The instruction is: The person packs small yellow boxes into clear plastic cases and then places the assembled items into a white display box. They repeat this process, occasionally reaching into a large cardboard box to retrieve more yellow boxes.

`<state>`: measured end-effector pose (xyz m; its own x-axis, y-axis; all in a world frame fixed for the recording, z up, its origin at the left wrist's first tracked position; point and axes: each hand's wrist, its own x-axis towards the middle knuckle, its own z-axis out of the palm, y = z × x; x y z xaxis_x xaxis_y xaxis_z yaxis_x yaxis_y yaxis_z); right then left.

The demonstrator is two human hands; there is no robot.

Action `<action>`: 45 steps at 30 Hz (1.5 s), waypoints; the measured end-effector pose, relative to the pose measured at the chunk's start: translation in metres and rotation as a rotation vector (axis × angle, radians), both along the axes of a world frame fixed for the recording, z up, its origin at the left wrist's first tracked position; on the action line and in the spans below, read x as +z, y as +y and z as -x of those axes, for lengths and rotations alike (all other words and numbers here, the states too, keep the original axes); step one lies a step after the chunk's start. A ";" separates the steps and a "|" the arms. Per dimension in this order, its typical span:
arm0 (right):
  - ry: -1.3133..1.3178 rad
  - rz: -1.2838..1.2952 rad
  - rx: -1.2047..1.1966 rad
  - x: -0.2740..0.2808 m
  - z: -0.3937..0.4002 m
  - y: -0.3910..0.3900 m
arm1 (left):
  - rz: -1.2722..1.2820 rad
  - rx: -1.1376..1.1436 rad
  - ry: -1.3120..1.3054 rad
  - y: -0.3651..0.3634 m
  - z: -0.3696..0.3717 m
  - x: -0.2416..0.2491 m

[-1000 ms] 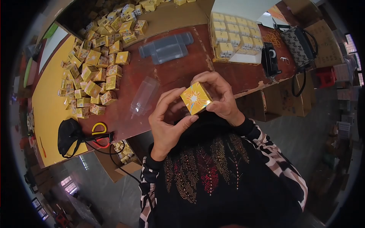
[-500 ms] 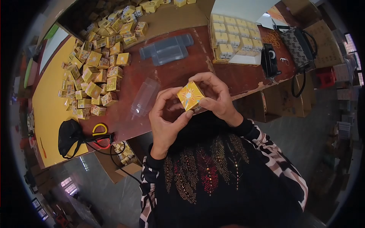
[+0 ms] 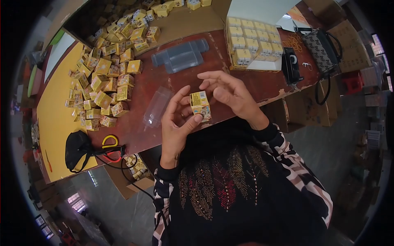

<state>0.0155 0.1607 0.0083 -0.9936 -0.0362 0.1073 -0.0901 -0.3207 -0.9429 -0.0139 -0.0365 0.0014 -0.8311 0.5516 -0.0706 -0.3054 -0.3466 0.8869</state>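
Observation:
A small yellow printed box (image 3: 200, 102) is held up in front of my body, with a barcode on the face turned upward. My left hand (image 3: 179, 123) grips it from the left, thumb at its lower edge and fingers behind. Just right of the box, my right hand (image 3: 234, 96) is off it, its fingers apart and holding nothing. Left of my hands, a clear plastic tray (image 3: 158, 107) lies on the red table. Another clear plastic package (image 3: 179, 55), opened flat, lies farther back.
Many yellow boxes (image 3: 102, 88) are heaped at the left, below a large carton (image 3: 180, 24). A display box (image 3: 256, 43) with rows of similar boxes stands back right, near a black bag (image 3: 322, 49). Scissors (image 3: 111, 147) and a black pouch (image 3: 76, 149) lie front left.
The box has turned, so a barcode face shows instead of the starburst face. My right hand has let go and moved slightly right, while my left hand keeps its hold.

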 end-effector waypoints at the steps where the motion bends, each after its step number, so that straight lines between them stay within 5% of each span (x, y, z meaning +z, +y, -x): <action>1: 0.001 0.002 0.002 -0.003 -0.001 0.002 | 0.002 0.002 0.001 0.000 0.000 -0.002; 10: -0.106 -0.159 -0.023 -0.016 -0.018 0.003 | -0.178 0.058 -0.075 0.005 -0.006 -0.012; 18: -0.068 -0.020 -0.043 0.008 -0.030 -0.025 | 0.203 0.381 0.673 0.014 -0.012 -0.022; 34: -0.044 -0.017 0.085 -0.004 -0.019 -0.019 | 0.257 0.428 0.794 0.010 -0.012 -0.020; 40: -0.125 -0.017 0.112 -0.008 -0.015 -0.014 | 0.451 0.515 1.165 0.009 -0.007 -0.021; 45: -0.174 0.020 0.113 -0.019 -0.011 -0.013 | 0.447 0.545 1.209 0.009 -0.004 -0.040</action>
